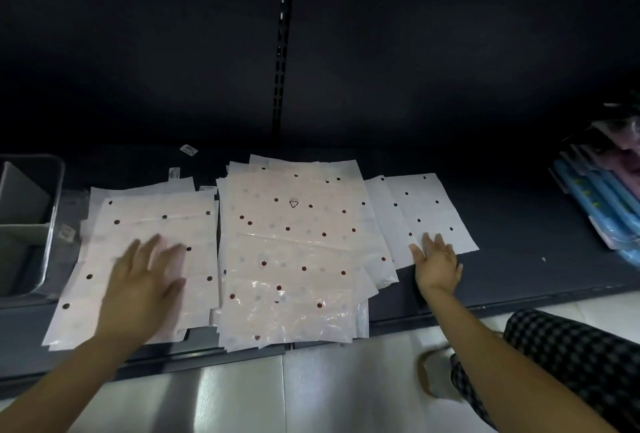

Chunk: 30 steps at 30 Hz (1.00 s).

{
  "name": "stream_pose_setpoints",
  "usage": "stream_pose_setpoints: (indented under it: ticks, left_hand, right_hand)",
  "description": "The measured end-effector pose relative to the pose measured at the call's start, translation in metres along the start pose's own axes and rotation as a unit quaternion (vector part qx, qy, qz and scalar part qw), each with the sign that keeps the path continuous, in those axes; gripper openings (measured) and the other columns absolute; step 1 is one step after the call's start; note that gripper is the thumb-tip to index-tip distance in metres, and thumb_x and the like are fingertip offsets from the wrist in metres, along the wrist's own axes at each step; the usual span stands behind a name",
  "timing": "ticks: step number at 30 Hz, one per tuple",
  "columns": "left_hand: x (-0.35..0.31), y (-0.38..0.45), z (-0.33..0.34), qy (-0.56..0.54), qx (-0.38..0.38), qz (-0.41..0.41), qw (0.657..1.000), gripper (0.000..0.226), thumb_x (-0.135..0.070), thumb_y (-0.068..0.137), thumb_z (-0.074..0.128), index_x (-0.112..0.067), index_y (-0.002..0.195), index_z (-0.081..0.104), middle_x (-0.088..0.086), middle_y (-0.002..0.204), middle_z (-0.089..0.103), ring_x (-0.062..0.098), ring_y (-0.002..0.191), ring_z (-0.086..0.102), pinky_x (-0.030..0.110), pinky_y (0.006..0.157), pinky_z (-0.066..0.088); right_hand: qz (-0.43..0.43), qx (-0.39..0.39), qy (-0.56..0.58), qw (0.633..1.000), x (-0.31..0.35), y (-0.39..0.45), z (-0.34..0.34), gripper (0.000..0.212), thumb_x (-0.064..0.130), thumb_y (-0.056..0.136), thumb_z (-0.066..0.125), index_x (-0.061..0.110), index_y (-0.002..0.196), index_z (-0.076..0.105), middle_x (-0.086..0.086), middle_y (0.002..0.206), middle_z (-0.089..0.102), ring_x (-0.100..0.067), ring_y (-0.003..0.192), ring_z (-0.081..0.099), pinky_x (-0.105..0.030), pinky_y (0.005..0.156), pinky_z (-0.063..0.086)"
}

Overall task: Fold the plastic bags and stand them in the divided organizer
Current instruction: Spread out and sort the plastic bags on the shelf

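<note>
At the far left a grey divided organizer (31, 221) sits on the dark shelf (519, 224). Just beside it lies the left stack of dotted plastic bags (152, 224), flat, with the left hand (143, 285) spread over it, fingers straight and blurred, grasping nothing. The middle stack of bags (294, 252) lies between the hands, untouched. The right hand (438, 264) rests with fingers straight on the near edge of the right stack of bags (422, 210). Blue packages (602, 204) lean at the far right.

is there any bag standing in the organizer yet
No, the organizer holds only its divider; the bags all lie flat on the shelf.
</note>
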<state>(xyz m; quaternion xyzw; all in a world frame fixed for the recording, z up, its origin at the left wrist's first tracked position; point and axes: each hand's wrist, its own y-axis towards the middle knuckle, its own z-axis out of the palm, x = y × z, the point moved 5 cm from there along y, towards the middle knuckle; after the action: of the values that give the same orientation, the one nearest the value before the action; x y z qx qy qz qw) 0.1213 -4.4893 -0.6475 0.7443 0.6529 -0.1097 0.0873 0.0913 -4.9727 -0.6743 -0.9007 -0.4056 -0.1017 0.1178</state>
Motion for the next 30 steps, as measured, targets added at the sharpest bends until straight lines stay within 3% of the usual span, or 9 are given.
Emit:
stream_pose_setpoints:
  ticks: [3,6,10,16,18,20,23,27,30]
  left_hand:
    - [-0.002,-0.007,0.020,-0.012,0.069,-0.026,0.997,0.053,-0.030,0.093,0.050,-0.013,0.142,0.040,0.018,0.151,0.030,0.043,0.139,0.021,0.054,0.110,0.020]
    - [-0.004,-0.005,0.018,-0.038,0.058,-0.035,0.997,0.051,-0.024,0.090,0.057,-0.010,0.138,0.047,0.021,0.146,0.036,0.045,0.136,0.025,0.054,0.109,0.022]
    - [-0.022,0.004,0.002,-0.074,0.039,-0.033,0.996,0.047,-0.004,0.082,0.066,-0.003,0.128,0.056,0.023,0.140,0.044,0.045,0.133,0.030,0.050,0.112,0.023]
    - [-0.095,0.011,-0.038,-0.319,0.027,0.004,0.947,0.045,-0.028,0.093,0.057,-0.021,0.136,0.047,0.000,0.146,0.039,0.020,0.137,0.031,0.032,0.110,0.025]
    - [-0.109,0.013,-0.047,-0.480,0.096,-0.087,0.868,0.061,-0.053,0.085,0.055,-0.032,0.140,0.037,-0.010,0.148,0.033,0.014,0.136,0.031,0.031,0.108,0.028]
    - [-0.114,0.012,-0.048,-0.649,0.169,-0.180,0.720,0.075,-0.067,0.072,0.056,-0.033,0.136,0.039,-0.010,0.143,0.039,0.018,0.128,0.044,0.041,0.101,0.042]
    - [-0.110,0.006,-0.049,-0.793,0.196,-0.266,0.511,0.057,-0.042,0.078,0.068,-0.007,0.121,0.054,0.012,0.118,0.064,0.031,0.104,0.065,0.043,0.073,0.058]
    - [-0.092,-0.007,-0.047,-0.766,0.085,-0.302,0.561,0.038,0.000,0.086,0.062,-0.001,0.124,0.055,0.018,0.117,0.064,0.030,0.102,0.064,0.035,0.069,0.055]
    - [-0.094,-0.018,-0.050,-0.760,0.069,-0.275,0.585,0.042,0.001,0.081,0.067,-0.008,0.121,0.057,0.014,0.112,0.067,0.030,0.099,0.065,0.038,0.070,0.056]
  right_hand:
    - [0.006,-0.082,0.098,0.992,-0.001,0.003,-0.012,0.026,0.024,0.096,0.052,0.013,0.112,0.068,-0.006,0.134,0.056,-0.028,0.127,0.038,-0.031,0.101,0.037]
    - [0.007,-0.127,0.223,0.967,0.006,0.005,-0.031,0.022,0.013,0.094,0.055,0.002,0.105,0.070,-0.013,0.122,0.062,-0.033,0.114,0.048,0.005,0.081,0.027]
    - [-0.062,-0.100,0.374,0.920,0.042,-0.002,-0.068,0.023,0.010,0.092,0.056,0.006,0.111,0.068,-0.007,0.117,0.065,-0.021,0.111,0.059,-0.023,0.097,0.046]
    - [-0.277,0.024,0.412,0.868,0.134,-0.060,-0.119,0.030,0.003,0.089,0.060,0.028,0.104,0.069,0.009,0.101,0.069,0.000,0.095,0.064,-0.012,0.080,0.050]
    - [-0.402,0.041,0.342,0.848,0.162,-0.095,-0.125,0.034,0.000,0.085,0.063,0.024,0.108,0.067,0.010,0.104,0.068,-0.012,0.102,0.063,-0.021,0.088,0.051]
    - [-0.537,0.044,0.267,0.799,0.183,-0.137,-0.127,0.030,0.001,0.083,0.065,0.016,0.108,0.070,0.006,0.107,0.069,-0.017,0.103,0.064,-0.029,0.090,0.051]
    - [-0.677,0.040,0.138,0.722,0.192,-0.186,-0.115,0.023,0.011,0.080,0.069,0.016,0.101,0.074,0.003,0.108,0.071,-0.019,0.103,0.065,-0.032,0.090,0.048]
    - [-0.534,0.261,0.116,0.796,0.178,-0.195,-0.082,0.037,0.050,0.085,0.056,0.038,0.119,0.061,0.023,0.139,0.044,0.001,0.136,0.024,-0.017,0.111,0.023]
    - [-0.292,0.256,0.259,0.884,0.164,-0.174,-0.076,0.058,0.058,0.083,0.050,0.043,0.138,0.036,0.029,0.140,0.027,0.002,0.137,0.016,-0.010,0.104,0.021]
